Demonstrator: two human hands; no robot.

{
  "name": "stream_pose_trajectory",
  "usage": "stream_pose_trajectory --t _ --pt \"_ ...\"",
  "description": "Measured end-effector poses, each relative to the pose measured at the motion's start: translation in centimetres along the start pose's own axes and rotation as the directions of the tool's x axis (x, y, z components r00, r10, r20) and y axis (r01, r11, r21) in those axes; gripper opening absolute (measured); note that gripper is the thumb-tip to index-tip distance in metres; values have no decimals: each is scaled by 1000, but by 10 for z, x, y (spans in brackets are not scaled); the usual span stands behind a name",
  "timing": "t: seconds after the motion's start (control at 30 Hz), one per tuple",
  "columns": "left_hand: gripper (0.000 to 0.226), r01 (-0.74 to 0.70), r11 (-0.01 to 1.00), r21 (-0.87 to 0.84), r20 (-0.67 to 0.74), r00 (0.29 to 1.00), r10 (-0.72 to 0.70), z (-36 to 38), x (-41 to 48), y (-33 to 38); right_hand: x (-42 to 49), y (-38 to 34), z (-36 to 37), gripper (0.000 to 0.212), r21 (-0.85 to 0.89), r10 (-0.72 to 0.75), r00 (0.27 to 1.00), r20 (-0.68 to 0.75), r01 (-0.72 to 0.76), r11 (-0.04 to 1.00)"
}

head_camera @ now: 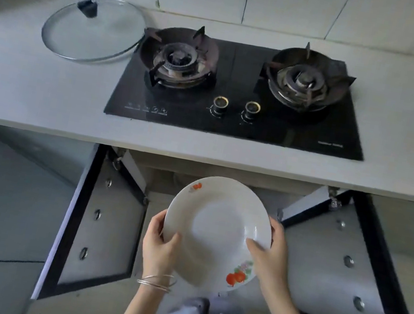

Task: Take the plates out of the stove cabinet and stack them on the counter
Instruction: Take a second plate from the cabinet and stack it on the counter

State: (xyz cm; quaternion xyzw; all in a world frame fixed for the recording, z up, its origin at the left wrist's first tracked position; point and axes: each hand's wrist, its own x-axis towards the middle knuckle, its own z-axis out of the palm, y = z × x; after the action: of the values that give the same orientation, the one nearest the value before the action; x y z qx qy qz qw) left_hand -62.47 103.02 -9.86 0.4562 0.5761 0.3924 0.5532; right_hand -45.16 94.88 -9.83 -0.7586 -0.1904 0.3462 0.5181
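Plate (pixel 217 230), white w/ fruit print: below stove (pixel 239 90), btwn open cabinet doors, left hand (pixel 160 248) & right hand (pixel 270 254) clamping opposite rims for level lift to table (pixel 31 98).

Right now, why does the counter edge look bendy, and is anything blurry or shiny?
Head view: the wide-angle lens bows the pale grey counter and splays the open cabinet doors; soft, dim light, no hard shadows; faint glare on the black glass stove top and round glass lid; the white flowered plate is fairly sharp, the corners smeared.
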Motion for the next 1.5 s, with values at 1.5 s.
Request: stream_pose_trajectory --t 1.5 --pt "49 -189 980 -57 595 782 186 505 -401 72 -72 25 -643 55 267 -14 807 -590 211 940"
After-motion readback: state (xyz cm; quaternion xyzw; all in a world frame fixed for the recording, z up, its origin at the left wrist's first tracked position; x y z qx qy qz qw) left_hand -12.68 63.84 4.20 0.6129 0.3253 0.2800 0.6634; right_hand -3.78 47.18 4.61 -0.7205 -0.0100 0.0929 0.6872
